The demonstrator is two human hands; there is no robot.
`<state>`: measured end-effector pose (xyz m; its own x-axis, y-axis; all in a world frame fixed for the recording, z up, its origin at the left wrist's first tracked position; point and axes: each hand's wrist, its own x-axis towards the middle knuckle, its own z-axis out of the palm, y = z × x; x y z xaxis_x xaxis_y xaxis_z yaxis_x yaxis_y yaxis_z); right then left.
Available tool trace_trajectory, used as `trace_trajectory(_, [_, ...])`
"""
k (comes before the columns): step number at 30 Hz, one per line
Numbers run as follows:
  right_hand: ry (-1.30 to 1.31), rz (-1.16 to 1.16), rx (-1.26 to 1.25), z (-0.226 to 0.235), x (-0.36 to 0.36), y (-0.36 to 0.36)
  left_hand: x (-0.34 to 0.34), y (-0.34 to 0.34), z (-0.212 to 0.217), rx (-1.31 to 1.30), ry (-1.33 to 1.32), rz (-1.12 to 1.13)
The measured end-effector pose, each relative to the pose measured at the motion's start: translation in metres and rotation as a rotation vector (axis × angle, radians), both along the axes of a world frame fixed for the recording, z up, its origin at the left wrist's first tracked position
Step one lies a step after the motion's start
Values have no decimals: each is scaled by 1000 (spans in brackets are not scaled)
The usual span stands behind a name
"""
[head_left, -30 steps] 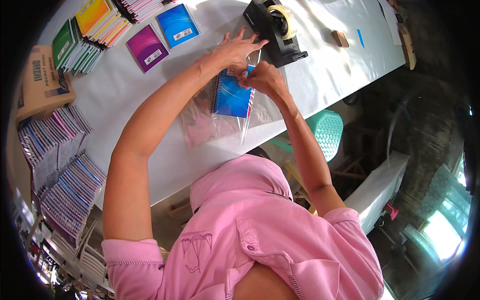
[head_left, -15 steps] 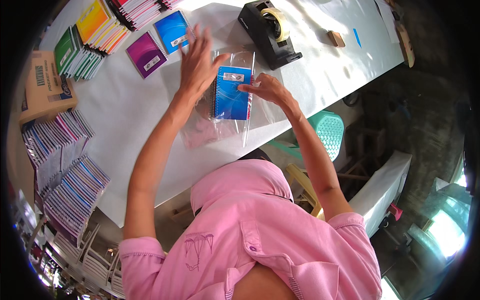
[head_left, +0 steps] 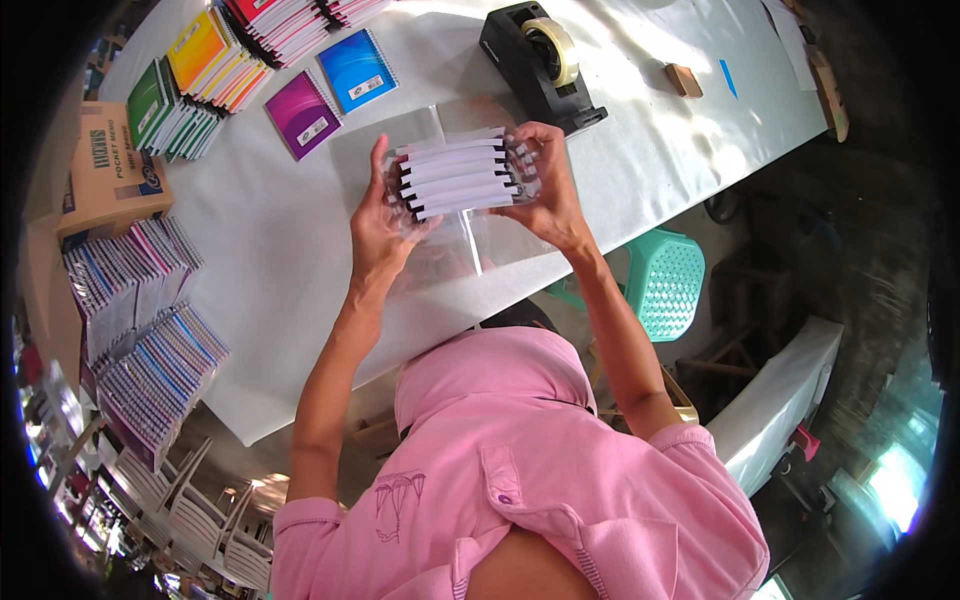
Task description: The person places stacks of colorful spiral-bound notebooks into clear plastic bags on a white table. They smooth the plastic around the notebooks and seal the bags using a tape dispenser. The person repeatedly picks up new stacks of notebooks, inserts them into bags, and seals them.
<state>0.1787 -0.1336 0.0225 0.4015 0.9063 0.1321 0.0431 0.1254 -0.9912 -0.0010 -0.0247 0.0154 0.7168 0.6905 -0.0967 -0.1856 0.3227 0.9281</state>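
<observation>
Notebooks, wrapped bundles (head_left: 140,330), lie in rows far left of the fingers, well apart from both hands. Cardboard box (head_left: 105,180) above them, then stacks of coloured notebooks (head_left: 200,70) at upper left. Purple notebook (head_left: 303,113) and blue notebook (head_left: 357,70) lie flat, up-left of left fingertips, not touching. Left hand (head_left: 383,222): fingers curled on left end of stack of notebooks (head_left: 455,175), thumb up along its near-left edge; holding it. Stack sits edge-on betw. both hands, white page edges up, inside clear plastic bag (head_left: 440,250) whose loose part hangs below the palms onto white table (head_left: 260,250). Right hand (head_left: 548,190): fingers wrapped over right end of stack, closed on it. Black tape dispenser (head_left: 540,62) just beyond right fingertips, apart. Small wooden block (head_left: 685,80) further right. Green plastic stool (head_left: 665,285) below-right of right wrist, off table.
</observation>
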Motion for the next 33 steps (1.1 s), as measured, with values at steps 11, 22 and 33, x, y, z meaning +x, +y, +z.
trace_trajectory(11, [-1070, 303, -39, 70, 52, 4, 23, 4, 63, 287, 586, -37])
trace_trajectory(22, [-499, 51, 34, 35, 76, -17, -6, 7, 46, 359, 147, 220])
trace_trajectory(33, [-387, 47, 30, -21, 29, -7, 0, 21, 2, 1091, 356, 119])
